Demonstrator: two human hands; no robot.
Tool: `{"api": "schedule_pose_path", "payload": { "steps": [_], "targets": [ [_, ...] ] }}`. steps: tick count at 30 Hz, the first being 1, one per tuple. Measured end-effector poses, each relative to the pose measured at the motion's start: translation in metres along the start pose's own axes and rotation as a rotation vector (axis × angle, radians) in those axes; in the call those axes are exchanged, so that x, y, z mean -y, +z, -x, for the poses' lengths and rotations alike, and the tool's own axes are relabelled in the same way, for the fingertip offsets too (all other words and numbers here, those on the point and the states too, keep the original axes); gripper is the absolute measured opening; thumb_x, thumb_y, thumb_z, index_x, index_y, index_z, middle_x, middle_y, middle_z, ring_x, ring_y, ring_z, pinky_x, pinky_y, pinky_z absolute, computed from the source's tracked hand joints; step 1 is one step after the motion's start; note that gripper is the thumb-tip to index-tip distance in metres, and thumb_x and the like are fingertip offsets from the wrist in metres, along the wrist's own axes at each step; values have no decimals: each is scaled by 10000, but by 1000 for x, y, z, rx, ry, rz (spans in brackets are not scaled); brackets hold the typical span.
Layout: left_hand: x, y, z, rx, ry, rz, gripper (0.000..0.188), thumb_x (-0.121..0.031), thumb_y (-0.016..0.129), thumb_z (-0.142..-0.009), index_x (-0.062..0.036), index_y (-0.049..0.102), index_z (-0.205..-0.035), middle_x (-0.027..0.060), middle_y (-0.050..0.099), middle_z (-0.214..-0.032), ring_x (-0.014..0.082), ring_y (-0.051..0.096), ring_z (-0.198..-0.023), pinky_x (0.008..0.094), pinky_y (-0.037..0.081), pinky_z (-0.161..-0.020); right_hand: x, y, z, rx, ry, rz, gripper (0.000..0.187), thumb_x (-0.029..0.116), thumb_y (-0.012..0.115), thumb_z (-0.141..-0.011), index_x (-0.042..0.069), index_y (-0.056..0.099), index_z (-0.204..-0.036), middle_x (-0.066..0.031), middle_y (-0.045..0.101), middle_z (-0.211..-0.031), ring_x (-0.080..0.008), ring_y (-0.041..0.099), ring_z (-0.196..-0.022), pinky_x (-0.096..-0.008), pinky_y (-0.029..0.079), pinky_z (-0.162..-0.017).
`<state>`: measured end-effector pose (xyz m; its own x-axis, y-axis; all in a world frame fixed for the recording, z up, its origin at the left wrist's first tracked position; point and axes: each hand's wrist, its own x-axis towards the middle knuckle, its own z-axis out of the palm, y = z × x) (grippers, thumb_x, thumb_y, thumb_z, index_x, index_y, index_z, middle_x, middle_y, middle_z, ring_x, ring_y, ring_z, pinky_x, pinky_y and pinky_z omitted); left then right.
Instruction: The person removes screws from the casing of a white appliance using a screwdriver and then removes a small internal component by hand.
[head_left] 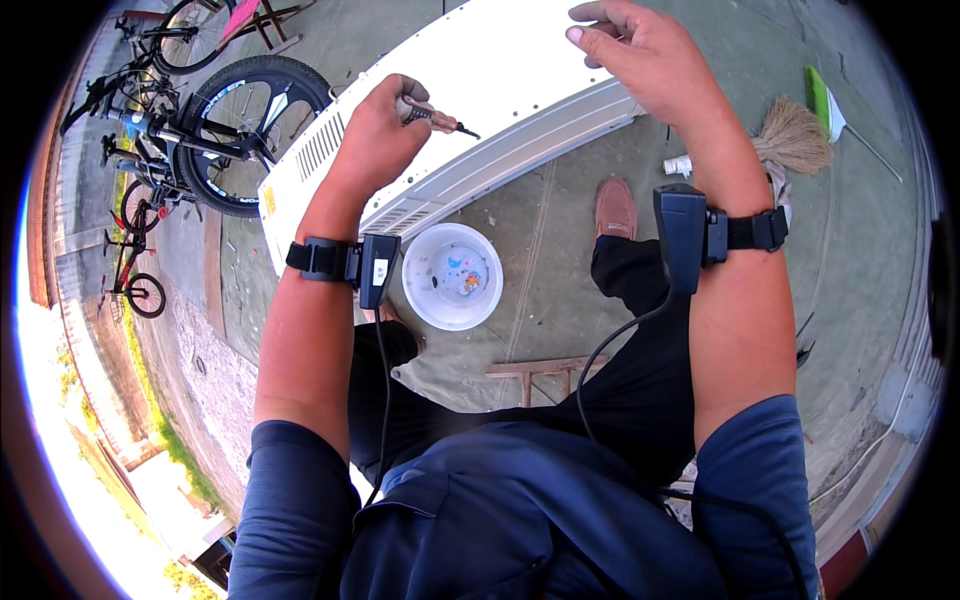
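A large white metal appliance casing [480, 75] with slotted vents lies at a slant ahead of me, with screw holes along its near edge. Over its left part, my left hand [378, 138] is closed around the handle of a screwdriver [440, 121]. The dark tip points right, close to the casing's surface; whether it touches, I cannot tell. At the casing's right end, my right hand [640, 50] hovers with fingers loosely bent and apart, and no object shows in it. Both wrists wear black strapped devices.
A white plastic basin [452, 277] with small items inside stands on the floor between my feet. Bicycles [250, 130] are close on the left. A straw broom [793, 135], a green dustpan [822, 100] and a white bottle [678, 165] lie right. A wooden stool [535, 369] is below me.
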<state>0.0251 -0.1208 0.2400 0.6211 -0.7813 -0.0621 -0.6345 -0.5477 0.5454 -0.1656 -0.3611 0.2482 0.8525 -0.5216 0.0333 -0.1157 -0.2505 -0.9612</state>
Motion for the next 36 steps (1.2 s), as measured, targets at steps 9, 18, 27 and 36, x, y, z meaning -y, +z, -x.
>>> {"api": "schedule_pose_path", "payload": {
  "steps": [9, 18, 27, 36],
  "targets": [
    [2, -3, 1, 21, -7, 2, 298, -83, 650, -829, 29, 627, -1104, 200, 705, -1018, 330, 695, -965, 387, 534, -891, 5, -1, 2, 4, 5, -3, 395, 208, 680, -964, -84, 658, -1229, -128, 733, -955, -150, 658, -842, -295, 527, -734],
    [-6, -2, -4, 10, 88, -139, 301, -170, 709, -886, -5, 629, -1124, 205, 702, -1027, 347, 703, -964, 399, 545, -858, -10, 11, -7, 21, -9, 81, 406, 227, 703, -956, -49, 660, -1252, -110, 732, -1006, -157, 669, -891, -299, 536, -786],
    [-16, 6, -14, -37, 223, -506, 401, -403, 711, -906, -30, 655, -1043, 185, 709, -928, 371, 702, -819, 453, 555, -719, -40, 73, -21, 145, -150, 235, 446, 307, 729, -926, 30, 678, -1272, -133, 740, -1085, -217, 704, -906, -347, 561, -817],
    [-31, 12, -16, -51, 149, -709, 390, -414, 655, -952, -29, 652, -1009, 178, 728, -788, 379, 727, -744, 451, 577, -630, -60, 147, -23, 123, -92, 193, 356, 298, 807, -829, 90, 732, -1108, -134, 738, -1110, -296, 711, -993, -392, 558, -879]
  ]
}}
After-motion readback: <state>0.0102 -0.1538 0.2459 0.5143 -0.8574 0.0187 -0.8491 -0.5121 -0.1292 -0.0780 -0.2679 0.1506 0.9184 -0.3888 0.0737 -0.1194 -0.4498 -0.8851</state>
